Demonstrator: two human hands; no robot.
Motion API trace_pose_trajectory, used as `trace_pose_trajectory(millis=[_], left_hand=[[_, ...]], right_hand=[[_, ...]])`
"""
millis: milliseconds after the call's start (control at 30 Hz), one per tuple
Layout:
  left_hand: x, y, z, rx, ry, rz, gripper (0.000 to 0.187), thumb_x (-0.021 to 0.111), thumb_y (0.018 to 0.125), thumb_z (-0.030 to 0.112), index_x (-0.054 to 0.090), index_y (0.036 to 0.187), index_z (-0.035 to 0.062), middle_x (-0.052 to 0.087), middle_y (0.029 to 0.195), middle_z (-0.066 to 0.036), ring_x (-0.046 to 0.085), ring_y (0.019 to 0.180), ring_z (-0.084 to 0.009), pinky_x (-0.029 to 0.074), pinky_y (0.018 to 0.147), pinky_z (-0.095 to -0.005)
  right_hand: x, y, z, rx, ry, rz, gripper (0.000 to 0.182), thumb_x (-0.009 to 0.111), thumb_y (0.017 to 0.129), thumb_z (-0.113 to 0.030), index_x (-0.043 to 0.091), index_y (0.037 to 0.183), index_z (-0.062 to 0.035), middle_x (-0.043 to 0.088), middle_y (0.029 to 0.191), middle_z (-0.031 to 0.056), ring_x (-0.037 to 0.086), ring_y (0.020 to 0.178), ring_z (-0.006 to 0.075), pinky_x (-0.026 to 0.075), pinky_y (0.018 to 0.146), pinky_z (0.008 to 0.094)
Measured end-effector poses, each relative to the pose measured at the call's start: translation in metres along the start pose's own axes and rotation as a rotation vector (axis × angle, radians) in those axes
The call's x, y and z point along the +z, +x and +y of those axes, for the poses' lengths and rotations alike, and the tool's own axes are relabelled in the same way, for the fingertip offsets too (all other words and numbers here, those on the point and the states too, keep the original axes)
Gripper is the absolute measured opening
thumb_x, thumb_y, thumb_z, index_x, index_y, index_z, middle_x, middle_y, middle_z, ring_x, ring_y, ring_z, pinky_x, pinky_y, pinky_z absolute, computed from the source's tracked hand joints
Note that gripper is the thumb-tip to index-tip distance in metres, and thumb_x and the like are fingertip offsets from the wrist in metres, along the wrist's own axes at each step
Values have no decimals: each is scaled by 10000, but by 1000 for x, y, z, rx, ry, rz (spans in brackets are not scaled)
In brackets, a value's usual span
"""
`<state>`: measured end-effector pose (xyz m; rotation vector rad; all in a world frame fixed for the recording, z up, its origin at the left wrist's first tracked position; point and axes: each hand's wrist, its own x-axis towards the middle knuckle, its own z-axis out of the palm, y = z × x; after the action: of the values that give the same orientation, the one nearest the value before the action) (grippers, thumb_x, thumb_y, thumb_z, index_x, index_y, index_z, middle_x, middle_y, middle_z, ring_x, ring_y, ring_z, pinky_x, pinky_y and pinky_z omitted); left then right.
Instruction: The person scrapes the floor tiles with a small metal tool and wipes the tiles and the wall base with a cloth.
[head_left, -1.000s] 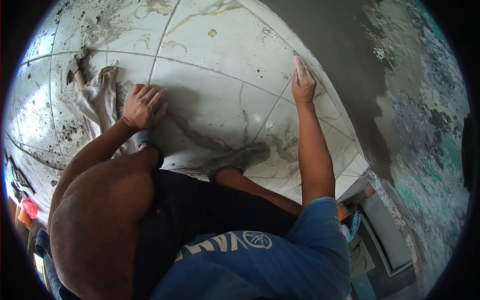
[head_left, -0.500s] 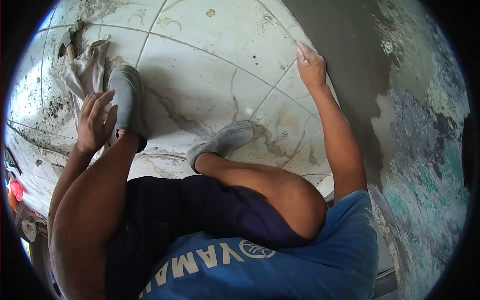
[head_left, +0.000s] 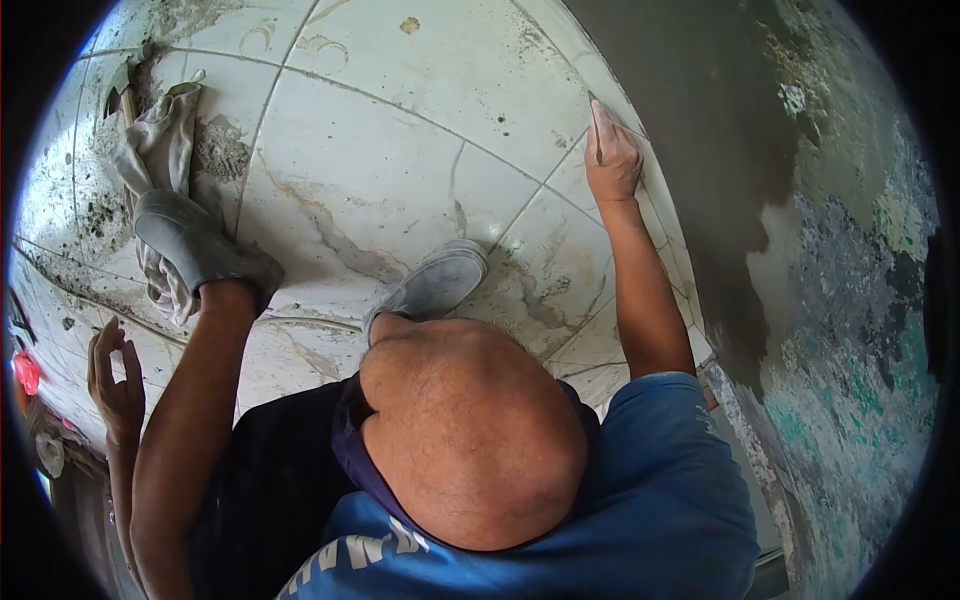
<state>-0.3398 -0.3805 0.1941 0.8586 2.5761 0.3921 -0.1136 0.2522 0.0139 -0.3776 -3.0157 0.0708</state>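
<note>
My right hand (head_left: 612,160) rests on the edge of the white marbled floor tiles (head_left: 400,130), where they meet a strip of wet grey cement (head_left: 700,150). Its fingers are closed on a thin dark pointed tool (head_left: 597,128) that lies along the tile joint. My left hand (head_left: 115,375) hangs in the air at the far left with its fingers apart and nothing in it. I am squatting, and my bare right knee (head_left: 470,430) fills the middle of the view.
My left grey shoe (head_left: 190,240) stands on a dirty cloth (head_left: 160,150), and my right grey shoe (head_left: 435,280) is on the tiles. A hammer-like tool (head_left: 120,95) lies at the top left amid mortar smears. A wall with peeling paint (head_left: 860,350) rises on the right.
My left hand lifted off the tile and swung down to the far left. My left foot stepped forward beside the cloth and my right knee rose. The right hand stayed at the tile edge.
</note>
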Motion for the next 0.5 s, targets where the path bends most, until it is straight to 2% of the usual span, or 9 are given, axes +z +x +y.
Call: trace_pose_trajectory(millis=[67, 133, 200, 333, 500], left_hand=[[0, 3, 2, -23, 10, -40, 325, 568, 874, -41, 570, 1199, -26, 619, 969, -158, 594, 834, -257, 491, 768, -360], [-5, 15, 5, -13, 10, -73, 338, 573, 867, -42, 571, 1204, -15, 618, 969, -155, 597, 832, -252, 493, 777, -362], [-10, 29, 4, 122, 53, -89, 348, 580, 862, -39, 573, 1208, -1, 617, 964, -150, 597, 831, -250, 493, 784, -360], [-16, 53, -3, 101, 42, -54, 360, 598, 871, -12, 574, 1229, 20, 621, 970, -144, 599, 839, -234, 494, 788, -351], [-2, 76, -3, 133, 56, -50, 366, 601, 875, -7, 573, 1239, 27, 621, 971, -138, 601, 845, -224, 492, 799, -340]], right_hand=[[-15, 9, -2, 114, 111, -141, 285, 623, 877, -78, 632, 1161, -43, 693, 967, 173, 672, 873, 341, 543, 743, 388], [-23, 7, 5, 102, 197, -130, 277, 613, 885, -74, 631, 1159, -38, 689, 957, 187, 672, 866, 346, 544, 721, 396], [-18, 3, 8, -35, 147, 5, 280, 610, 889, -73, 632, 1166, -47, 692, 946, 178, 674, 852, 343, 542, 717, 395], [-11, -11, 5, -14, 22, 39, 299, 611, 889, -87, 626, 1186, -61, 691, 955, 167, 671, 824, 334, 536, 735, 401], [6, -9, 5, 45, 36, -15, 313, 619, 888, -131, 626, 1199, -97, 686, 953, 178, 665, 834, 343, 533, 732, 412]])
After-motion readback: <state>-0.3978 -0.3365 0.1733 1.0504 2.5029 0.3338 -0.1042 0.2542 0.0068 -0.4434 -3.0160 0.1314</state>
